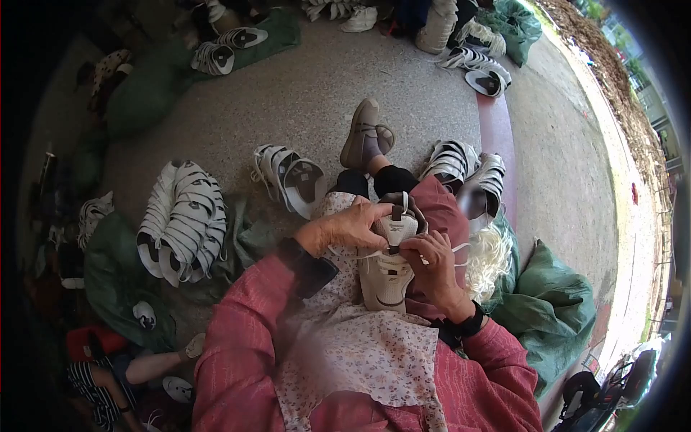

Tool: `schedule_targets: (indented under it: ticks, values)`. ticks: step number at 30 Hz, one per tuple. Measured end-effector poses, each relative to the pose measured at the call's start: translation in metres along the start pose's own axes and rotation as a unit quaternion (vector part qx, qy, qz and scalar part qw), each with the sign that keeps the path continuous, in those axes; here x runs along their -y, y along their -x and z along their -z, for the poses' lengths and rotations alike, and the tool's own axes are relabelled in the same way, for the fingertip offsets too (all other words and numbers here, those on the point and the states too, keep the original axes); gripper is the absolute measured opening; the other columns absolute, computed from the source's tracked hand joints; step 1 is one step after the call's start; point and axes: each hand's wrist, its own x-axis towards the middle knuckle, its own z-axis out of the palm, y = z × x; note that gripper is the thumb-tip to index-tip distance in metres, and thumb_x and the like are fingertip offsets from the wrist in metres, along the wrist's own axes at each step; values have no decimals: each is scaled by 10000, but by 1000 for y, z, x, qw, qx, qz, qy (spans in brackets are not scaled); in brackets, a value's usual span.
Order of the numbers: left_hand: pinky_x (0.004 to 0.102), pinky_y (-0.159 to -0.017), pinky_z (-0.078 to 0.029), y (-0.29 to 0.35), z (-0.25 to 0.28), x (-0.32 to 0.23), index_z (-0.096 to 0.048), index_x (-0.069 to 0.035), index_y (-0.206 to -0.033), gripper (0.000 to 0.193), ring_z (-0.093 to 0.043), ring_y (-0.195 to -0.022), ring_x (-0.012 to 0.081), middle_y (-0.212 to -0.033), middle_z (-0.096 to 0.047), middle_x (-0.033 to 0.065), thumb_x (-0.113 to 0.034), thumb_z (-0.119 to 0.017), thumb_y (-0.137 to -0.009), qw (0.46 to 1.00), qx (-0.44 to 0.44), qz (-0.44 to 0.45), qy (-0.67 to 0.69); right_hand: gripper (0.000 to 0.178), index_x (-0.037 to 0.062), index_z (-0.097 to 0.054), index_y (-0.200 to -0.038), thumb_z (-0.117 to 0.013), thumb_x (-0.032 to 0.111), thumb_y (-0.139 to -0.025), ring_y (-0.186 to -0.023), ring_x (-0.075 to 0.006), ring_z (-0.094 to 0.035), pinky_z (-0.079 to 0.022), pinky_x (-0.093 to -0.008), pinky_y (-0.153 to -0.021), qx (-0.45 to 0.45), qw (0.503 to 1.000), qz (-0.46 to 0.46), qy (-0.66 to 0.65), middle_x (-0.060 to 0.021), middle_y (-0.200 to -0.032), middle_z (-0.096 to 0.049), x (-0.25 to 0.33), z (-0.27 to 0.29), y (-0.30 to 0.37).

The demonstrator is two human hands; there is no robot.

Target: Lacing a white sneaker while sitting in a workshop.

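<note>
A cream sneaker [386,281] with a dark collar lies on my lap, its toe toward me and its tongue [398,229] standing up. My left hand [350,227] comes from the left, thumb and forefinger closed about the side of the tongue. On the other side my right hand [436,261] pinches a white shoelace at the dark loop below the tongue. Short bits of lace stick out beside both hands. What exactly lies between the fingertips is partly hidden. A floral apron [360,345] covers my lap under the shoe.
Stacked white sneaker uppers [183,216] stand on the left floor; more uppers [302,183] lie ahead, and others [453,162] by my right knee. A bundle of white laces [489,263] rests near a green sack [543,309] at right. Another person [115,374] sits at lower left.
</note>
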Motion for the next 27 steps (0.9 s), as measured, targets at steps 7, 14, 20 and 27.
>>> schedule_targets:
  ticks: [7,14,20,27]
  values:
    - [323,-870,-529,-2,2,-1,-488,2,-1377,670,-635,-996,168,-1119,-686,136,-105,-695,-749,999,6,2,41,225,86,-636,-959,-733,8,-771,-822,-221,-611,-435,-343,-795,-19,972,-136,-189,-30,-865,-675,5,-3,-6]
    - [394,-1021,-444,28,-12,-22,-408,-89,-1385,728,-503,-1234,248,-1305,-530,109,-160,-769,-757,975,-179,-88,96,189,96,-649,-975,-734,87,-806,-886,-259,-614,-430,-377,-816,-40,993,-24,-111,-63,-936,-674,-14,27,-39]
    - [450,-1068,-355,35,-32,-37,-674,-79,-801,243,-452,-1263,321,-1285,-544,119,-262,-819,-735,911,-275,-120,-282,375,11,-636,-1146,-743,262,-888,-846,-240,-639,-440,-340,-845,99,988,-42,-113,-90,-971,-690,-28,21,-47]
    - [443,-1047,-374,41,-33,-47,-656,-67,-789,154,-459,-1253,326,-1280,-555,104,-138,-788,-752,877,-301,-161,-339,344,11,-606,-1135,-763,214,-907,-874,-34,-526,-451,-219,-752,200,844,-205,-453,24,-951,-620,-68,-2,-49]
